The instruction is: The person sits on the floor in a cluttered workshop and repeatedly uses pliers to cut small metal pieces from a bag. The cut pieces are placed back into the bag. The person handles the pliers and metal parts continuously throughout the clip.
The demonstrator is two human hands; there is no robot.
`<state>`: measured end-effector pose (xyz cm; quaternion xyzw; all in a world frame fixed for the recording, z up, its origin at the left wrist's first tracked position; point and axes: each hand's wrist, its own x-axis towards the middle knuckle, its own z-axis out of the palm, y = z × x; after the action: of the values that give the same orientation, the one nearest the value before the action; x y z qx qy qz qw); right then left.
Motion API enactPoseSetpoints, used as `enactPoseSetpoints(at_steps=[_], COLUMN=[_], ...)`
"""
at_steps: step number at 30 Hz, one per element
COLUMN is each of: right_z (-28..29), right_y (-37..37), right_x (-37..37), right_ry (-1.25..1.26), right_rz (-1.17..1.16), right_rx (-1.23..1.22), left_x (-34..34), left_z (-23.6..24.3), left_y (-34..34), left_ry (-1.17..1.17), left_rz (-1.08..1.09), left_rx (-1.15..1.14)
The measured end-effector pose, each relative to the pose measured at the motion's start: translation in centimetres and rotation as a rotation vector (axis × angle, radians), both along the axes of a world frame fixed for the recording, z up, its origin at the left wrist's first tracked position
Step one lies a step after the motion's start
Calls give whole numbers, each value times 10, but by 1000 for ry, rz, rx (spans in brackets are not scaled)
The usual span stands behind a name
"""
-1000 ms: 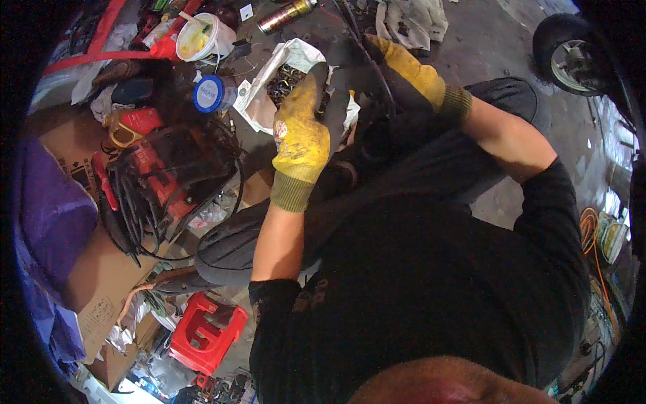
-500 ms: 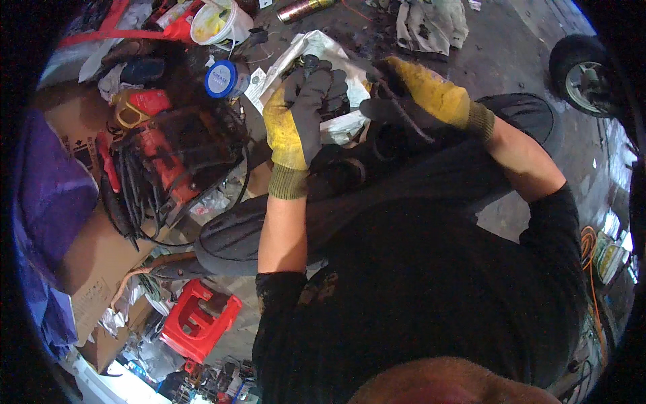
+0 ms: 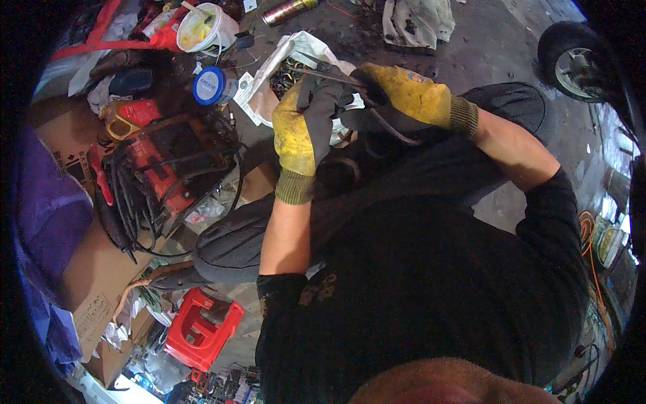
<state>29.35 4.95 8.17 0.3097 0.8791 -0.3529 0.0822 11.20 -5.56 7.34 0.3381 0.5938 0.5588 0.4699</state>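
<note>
My right hand (image 3: 397,97), in a yellow and grey work glove, is closed around a long pliers-like metal tool (image 3: 330,69) with a thin curved handle below the palm. The tool's end reaches over the fingers of my left hand (image 3: 306,121). That hand wears a matching glove; its fingers are curled together, and what they hold is hidden. Both hands are above a white bag (image 3: 311,42), opened out, with many small dark and yellowish pieces (image 3: 286,77) inside. My gloves cover part of the bag.
Left of the bag stand a blue-lidded tub (image 3: 210,85) and a white bucket (image 3: 205,30). A red machine with black cables (image 3: 158,172) lies nearer. There is a red plastic stool (image 3: 202,330) at lower left, a wheel (image 3: 575,71) at far right, and a cloth (image 3: 418,23) beyond.
My right hand has moved left toward my left hand, bringing the tool over its fingers. My left hand has shifted slightly down, showing more of the bag's contents. The whole view has shifted a little.
</note>
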Motion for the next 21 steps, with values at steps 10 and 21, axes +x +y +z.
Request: enactPoseSetpoints(at_steps=[10, 21], right_z=[-34, -23], right_y=[0, 1], right_x=[29, 37], right_ry=[389, 397], right_rz=[-155, -405], right_rx=[296, 107], left_x=[21, 35], left_z=[10, 17], left_y=[29, 52], left_ry=[528, 735], left_rz=[-25, -115], left_rx=[54, 224])
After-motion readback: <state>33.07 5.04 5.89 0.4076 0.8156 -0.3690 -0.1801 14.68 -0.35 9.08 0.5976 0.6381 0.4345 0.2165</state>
